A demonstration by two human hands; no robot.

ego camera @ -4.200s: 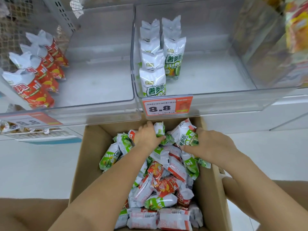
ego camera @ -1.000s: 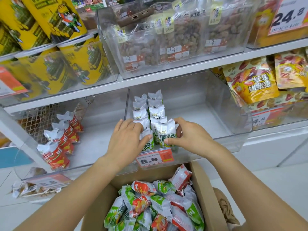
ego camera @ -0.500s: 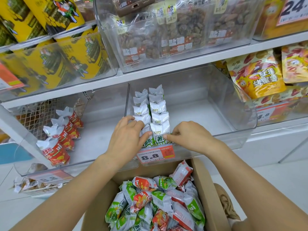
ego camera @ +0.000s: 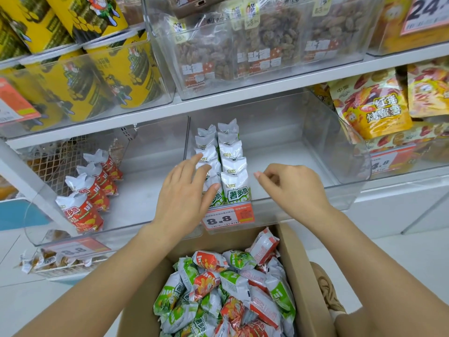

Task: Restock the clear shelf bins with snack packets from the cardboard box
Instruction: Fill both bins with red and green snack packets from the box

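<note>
Two short rows of green packets (ego camera: 234, 176) stand left of centre in the clear bin (ego camera: 340, 190). The left hand (ego camera: 184, 200), fingers straight, touches them; the right hand (ego camera: 294, 188) hangs loosely curled, empty. Below the bin, the cardboard box (ego camera: 301, 276) remains nearly full: restocking barely begun

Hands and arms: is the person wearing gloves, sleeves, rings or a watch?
No. The left hand and the right hand are both bare, with no gloves. No ring, watch or bracelet shows on either. Both forearms are uncovered right down to the bottom edge of the picture, so no sleeve shows. The fingernails look short and plain.
</note>
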